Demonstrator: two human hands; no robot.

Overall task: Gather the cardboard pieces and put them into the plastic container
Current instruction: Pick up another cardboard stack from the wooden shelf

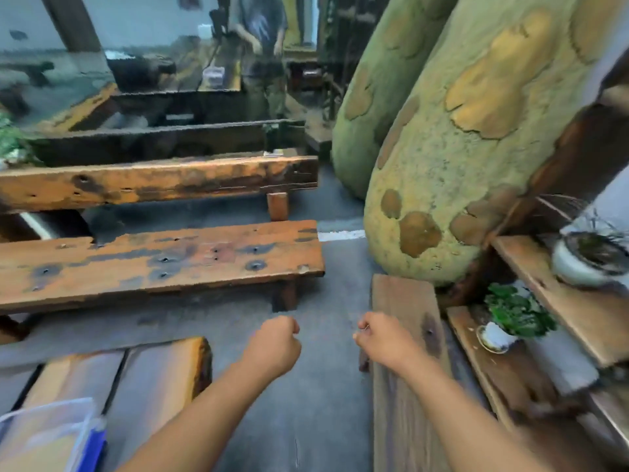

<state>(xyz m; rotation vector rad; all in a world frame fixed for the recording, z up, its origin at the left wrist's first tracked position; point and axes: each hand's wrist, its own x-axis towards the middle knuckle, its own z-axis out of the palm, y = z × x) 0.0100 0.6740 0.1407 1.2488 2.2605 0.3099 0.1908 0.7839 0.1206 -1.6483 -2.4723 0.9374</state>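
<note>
My left hand (274, 342) is closed into a fist over the grey floor, with nothing visible in it. My right hand (383, 337) is also curled shut, a little to the right, next to the end of a wooden plank. A clear plastic container (51, 434) with a blue part on its side sits at the bottom left on a wooden bench; something tan shows through its wall. No loose cardboard piece is plainly visible elsewhere.
Weathered wooden benches (163, 264) lie across the left half. Two big yellow-green boulders (452, 158) stand at the right. Wooden shelves (551, 301) at the right hold potted plants (514, 315). A person (262, 35) stands at the far back. A grey floor aisle (306, 420) runs between.
</note>
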